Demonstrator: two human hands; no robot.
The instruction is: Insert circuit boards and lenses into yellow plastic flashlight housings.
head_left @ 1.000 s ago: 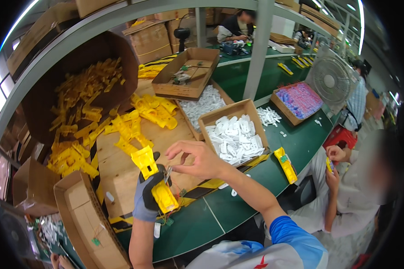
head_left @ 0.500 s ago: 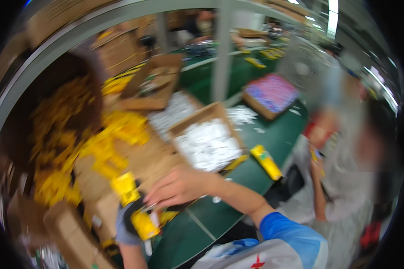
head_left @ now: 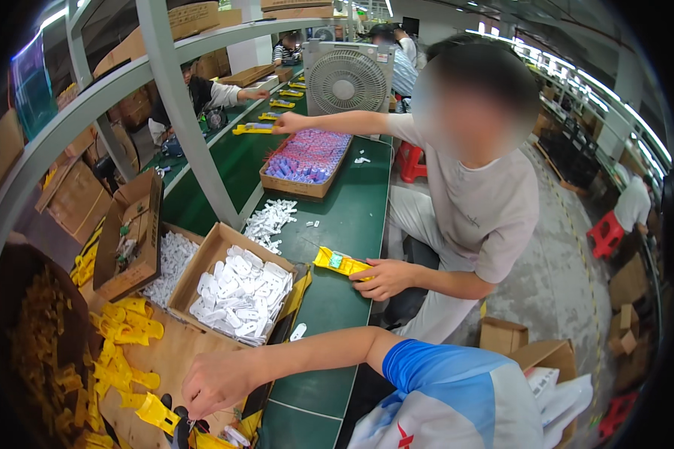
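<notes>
At the bottom left, my left hand, in a dark glove, grips a yellow plastic shell; the lower frame edge cuts off part of the hand. My right hand is bare and reaches across to it. Its fingers are pinched together at the shell, and whatever they hold is hidden. More yellow shells lie loose on the brown board just beyond. A cardboard box of white plastic pieces stands past my right forearm.
A co-worker at the right holds a yellow shell with a green part inside and reaches toward shells along the green bench. A tray of purple-pink parts and a fan stand farther off. A grey frame post rises at left.
The view has swung to the right, so my hands and the boxes sit lower and farther left. Both hands remain together at the yellow shell. The co-worker's arm now stretches over the bench.
</notes>
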